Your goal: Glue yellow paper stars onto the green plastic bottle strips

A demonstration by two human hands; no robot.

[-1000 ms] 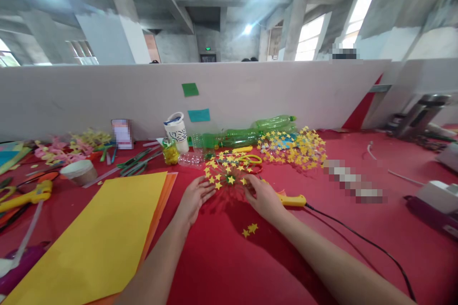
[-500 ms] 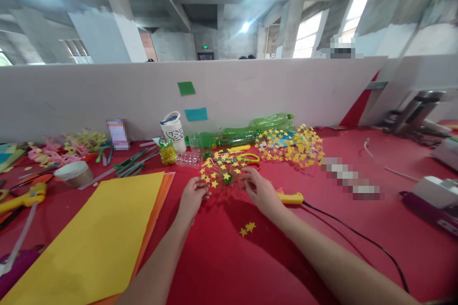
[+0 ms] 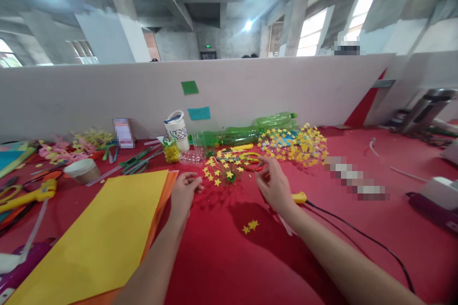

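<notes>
A spray of yellow paper stars (image 3: 229,175) on thin strands around a green centre stands on the red table, between my two hands. My left hand (image 3: 185,193) is just left of it, fingers apart and slightly curled, holding nothing. On the other side my right hand (image 3: 275,182) hovers with its fingers spread, clear of the stars. A few loose yellow stars (image 3: 252,225) lie on the table nearer to me. Partly behind my right hand is a yellow-handled tool (image 3: 299,198) with a black cord.
Yellow sheets (image 3: 103,228) cover the left front. Behind stand a white cup (image 3: 178,133), green bottles (image 3: 243,135) and a larger star cluster (image 3: 304,145). Scissors (image 3: 138,166), a paper cup (image 3: 82,170) and a yellow glue gun (image 3: 39,193) lie left. A purple-based device (image 3: 434,209) is far right.
Both hands have moved outward, away from the star spray, my left to the left and my right to the right. The view has shifted slightly.
</notes>
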